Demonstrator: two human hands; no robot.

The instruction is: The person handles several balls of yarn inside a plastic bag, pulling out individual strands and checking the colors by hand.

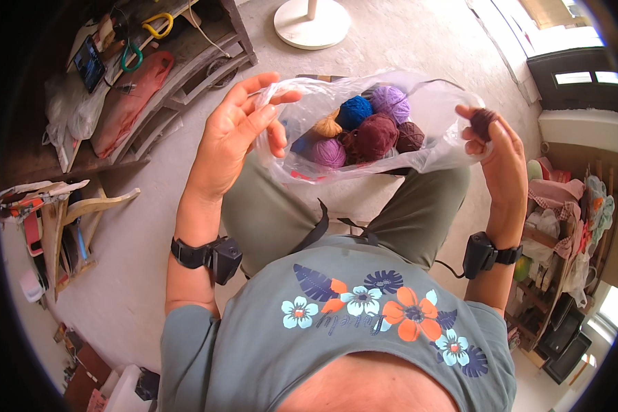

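A clear plastic bag [439, 154] hangs wide-mouthed over my knees. Inside lie balls of yarn: a blue one [355, 112], a lilac one [391, 104], a tan one [327, 124], a purple one [329, 153], a large maroon one [377, 136] and a dark brown one [410, 137]. My left hand [244, 123] pinches the bag's left rim between thumb and fingers. At the right rim, my right hand [496, 141] is closed round a small dark brown yarn ball [484, 123]; whether its lower fingers also grip the plastic is hard to see.
A wooden cabinet [185, 89] at the far left carries a phone [89, 63], yellow-handled scissors [159, 26] and a red plastic bag [134, 103]. A white round stand base [312, 24] is on the floor ahead. On the right stands a rack [553, 240] hung with cloths and bags.
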